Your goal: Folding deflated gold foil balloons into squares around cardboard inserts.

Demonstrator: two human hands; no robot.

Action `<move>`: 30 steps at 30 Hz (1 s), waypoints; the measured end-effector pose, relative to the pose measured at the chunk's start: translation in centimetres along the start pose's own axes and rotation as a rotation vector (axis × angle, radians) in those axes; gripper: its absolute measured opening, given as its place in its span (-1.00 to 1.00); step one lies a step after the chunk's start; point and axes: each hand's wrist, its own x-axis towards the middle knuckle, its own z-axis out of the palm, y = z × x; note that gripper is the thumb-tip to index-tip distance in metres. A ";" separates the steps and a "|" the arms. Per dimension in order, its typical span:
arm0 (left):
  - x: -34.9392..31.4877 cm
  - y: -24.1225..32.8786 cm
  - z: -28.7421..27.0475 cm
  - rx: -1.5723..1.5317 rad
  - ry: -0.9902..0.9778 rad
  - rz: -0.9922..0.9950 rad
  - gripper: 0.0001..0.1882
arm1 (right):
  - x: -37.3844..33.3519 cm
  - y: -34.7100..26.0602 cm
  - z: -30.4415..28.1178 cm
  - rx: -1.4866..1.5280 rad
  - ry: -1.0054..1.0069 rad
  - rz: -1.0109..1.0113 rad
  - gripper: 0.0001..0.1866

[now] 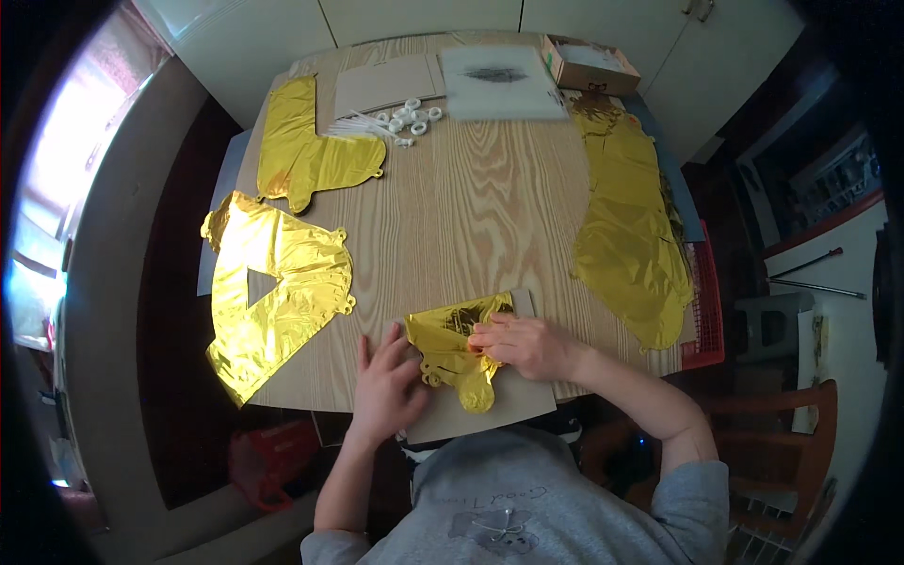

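Gold foil lies under the bunched fingers of the right hand (532, 348), which bears on the right part of a flat, folded foil balloon (443, 331); whether it pinches or only presses, I cannot tell. The left hand (386, 384) is open, fingers spread, just beside the balloon's left edge. Folding or smoothing the foil seems to be the step in hand; the next move probably calls for steadying the layers before any further crease. The balloon sits on a cardboard sheet (520, 405) that appears to reach past the near edge of the wooden table (461, 212), so sliding it nearer would be risky. Beyond, bare wood grain gives room up the middle, bounded left by a foil balloon with a triangular hole (292, 252), right by a long foil balloon (626, 226), and farther off by small white rings (398, 125).
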 end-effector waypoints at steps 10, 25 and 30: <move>5.7 0.8 -0.4 0.148 -0.229 0.248 -0.38 | 0.0 0.1 0.1 -0.033 -0.003 -0.001 -0.81; 4.5 1.5 1.1 0.202 -0.161 0.210 -0.14 | 2.1 -2.3 1.4 -0.262 -0.115 0.293 -0.22; 4.2 1.4 0.8 0.189 -0.220 0.189 -0.06 | 1.0 -1.4 0.9 -0.315 -0.130 0.321 -0.22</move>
